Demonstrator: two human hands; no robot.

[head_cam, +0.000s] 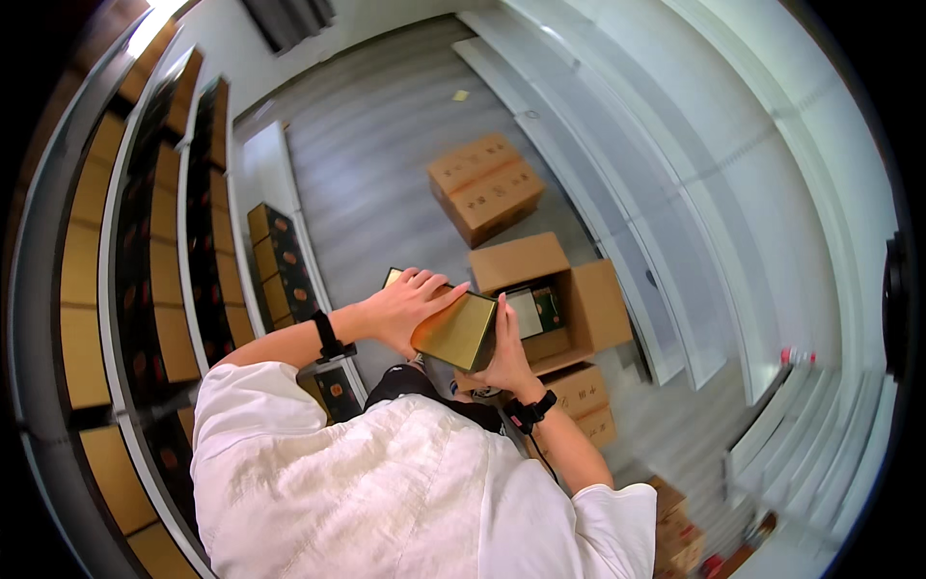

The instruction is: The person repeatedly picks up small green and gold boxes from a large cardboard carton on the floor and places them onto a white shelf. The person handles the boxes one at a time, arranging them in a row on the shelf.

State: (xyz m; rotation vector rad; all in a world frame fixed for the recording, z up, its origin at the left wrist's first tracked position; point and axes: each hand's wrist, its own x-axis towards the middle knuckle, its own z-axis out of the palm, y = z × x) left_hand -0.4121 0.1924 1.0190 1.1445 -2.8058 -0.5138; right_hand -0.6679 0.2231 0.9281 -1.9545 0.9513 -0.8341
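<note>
A gold box with dark edges [456, 329] is held between my two hands in front of my body. My left hand [412, 307] lies over its top and left side with the fingers spread. The right hand [506, 358] supports the box at its right end, the fingers pointing up along the edge. Just right of the box stands an open cardboard carton [600, 307], its flaps folded out. Inside the carton are a dark green box [548, 309] and a pale one [526, 315].
A closed carton [486, 184] stands on the floor ahead; another carton [589, 405] is beside my right forearm. Shelves with gold and black boxes [166, 275] line the left. White shelving [615, 181] runs along the right. More cartons [676, 539] are at lower right.
</note>
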